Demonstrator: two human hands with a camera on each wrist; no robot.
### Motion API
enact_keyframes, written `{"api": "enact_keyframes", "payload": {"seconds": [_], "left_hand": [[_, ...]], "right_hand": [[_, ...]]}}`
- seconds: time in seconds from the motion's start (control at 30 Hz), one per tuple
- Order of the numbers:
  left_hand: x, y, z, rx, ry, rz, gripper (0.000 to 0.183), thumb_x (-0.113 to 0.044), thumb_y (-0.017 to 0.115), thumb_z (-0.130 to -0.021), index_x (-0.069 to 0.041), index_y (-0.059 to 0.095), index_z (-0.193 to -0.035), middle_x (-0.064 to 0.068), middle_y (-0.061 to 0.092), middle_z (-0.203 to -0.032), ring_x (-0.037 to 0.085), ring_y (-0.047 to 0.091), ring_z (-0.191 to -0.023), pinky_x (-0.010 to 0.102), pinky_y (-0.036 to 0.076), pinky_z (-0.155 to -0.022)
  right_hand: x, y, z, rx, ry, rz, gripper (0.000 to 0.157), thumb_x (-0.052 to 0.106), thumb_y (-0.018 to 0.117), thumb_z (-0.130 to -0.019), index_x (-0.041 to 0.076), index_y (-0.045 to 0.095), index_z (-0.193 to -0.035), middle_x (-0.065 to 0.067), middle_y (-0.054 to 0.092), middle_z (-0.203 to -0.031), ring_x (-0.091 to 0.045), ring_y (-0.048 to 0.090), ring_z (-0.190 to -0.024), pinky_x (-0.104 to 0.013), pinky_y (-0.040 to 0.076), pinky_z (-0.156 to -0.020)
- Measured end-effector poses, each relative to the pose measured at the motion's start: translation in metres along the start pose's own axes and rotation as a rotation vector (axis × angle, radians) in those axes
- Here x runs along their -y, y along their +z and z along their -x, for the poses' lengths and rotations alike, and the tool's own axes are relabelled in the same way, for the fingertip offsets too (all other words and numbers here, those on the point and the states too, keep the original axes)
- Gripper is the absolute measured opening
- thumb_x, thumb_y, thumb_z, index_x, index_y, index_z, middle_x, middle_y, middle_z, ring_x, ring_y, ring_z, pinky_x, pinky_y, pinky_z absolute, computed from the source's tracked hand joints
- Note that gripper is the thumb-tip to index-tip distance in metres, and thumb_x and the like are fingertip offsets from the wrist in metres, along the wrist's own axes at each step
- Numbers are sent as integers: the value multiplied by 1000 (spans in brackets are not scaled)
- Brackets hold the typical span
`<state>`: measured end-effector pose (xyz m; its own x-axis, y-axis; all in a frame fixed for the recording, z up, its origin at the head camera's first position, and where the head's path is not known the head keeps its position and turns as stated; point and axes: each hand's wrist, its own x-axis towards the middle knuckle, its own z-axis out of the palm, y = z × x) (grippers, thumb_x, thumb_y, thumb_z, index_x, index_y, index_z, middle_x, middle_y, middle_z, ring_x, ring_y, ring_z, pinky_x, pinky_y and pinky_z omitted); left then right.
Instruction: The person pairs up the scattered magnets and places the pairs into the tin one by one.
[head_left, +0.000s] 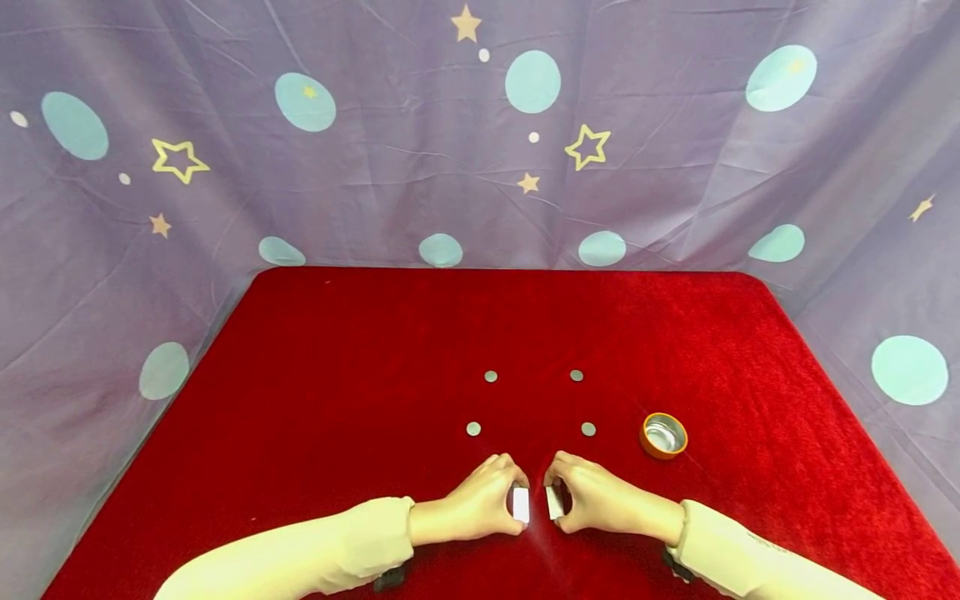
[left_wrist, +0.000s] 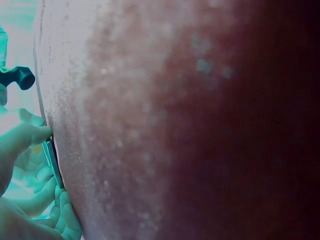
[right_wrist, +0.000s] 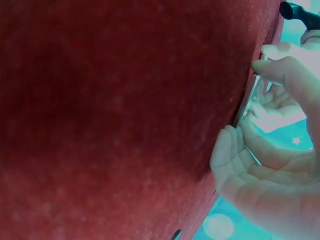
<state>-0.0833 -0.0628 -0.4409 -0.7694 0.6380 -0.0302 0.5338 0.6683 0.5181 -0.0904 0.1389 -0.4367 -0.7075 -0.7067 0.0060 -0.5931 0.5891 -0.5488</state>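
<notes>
My left hand (head_left: 483, 500) pinches a small white rectangular block (head_left: 521, 505) by its two ends, thumb on the near side and fingers on the far side. Facing it across a narrow gap, my right hand (head_left: 600, 498) grips a similar whitish block (head_left: 555, 503) the same way. Both blocks stand close over the red cloth. From the left wrist, the left block (left_wrist: 53, 162) shows as a thin slab between the fingertips; the right wrist view has the right block (right_wrist: 246, 102) nearly edge-on.
Several flat silvery discs, among them one disc (head_left: 473, 428) and another disc (head_left: 588, 429), lie spread beyond the hands. A small round orange-rimmed tin (head_left: 660, 453) stands to the right. Red cloth (head_left: 360, 350) covers the table; a patterned purple curtain (head_left: 390, 167) surrounds it.
</notes>
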Motion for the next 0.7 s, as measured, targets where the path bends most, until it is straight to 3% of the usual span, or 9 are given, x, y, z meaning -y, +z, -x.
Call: {"api": "enact_keyframes", "payload": {"seconds": [0.5, 0.7], "left_hand": [[-7, 1, -6, -15, 52, -32, 37, -18, 82, -60, -5, 60, -86, -1, 51, -83, 8, 45, -78, 17, 39, -69], [-7, 1, -7, -7, 39, -11, 37, -17, 82, -60, -6, 60, -87, -1, 52, -84, 9, 46, -80, 18, 40, -71]], "right_hand": [[3, 6, -2, -36, -13, -21, 31, 9, 75, -59, 6, 57, -84, 4, 51, -82, -2, 44, -70, -15, 42, -62], [2, 6, -1, -43, -12, -43, 31, 8, 74, -58, 6, 57, -84, 3, 52, -83, -2, 44, -70, -15, 41, -62]]}}
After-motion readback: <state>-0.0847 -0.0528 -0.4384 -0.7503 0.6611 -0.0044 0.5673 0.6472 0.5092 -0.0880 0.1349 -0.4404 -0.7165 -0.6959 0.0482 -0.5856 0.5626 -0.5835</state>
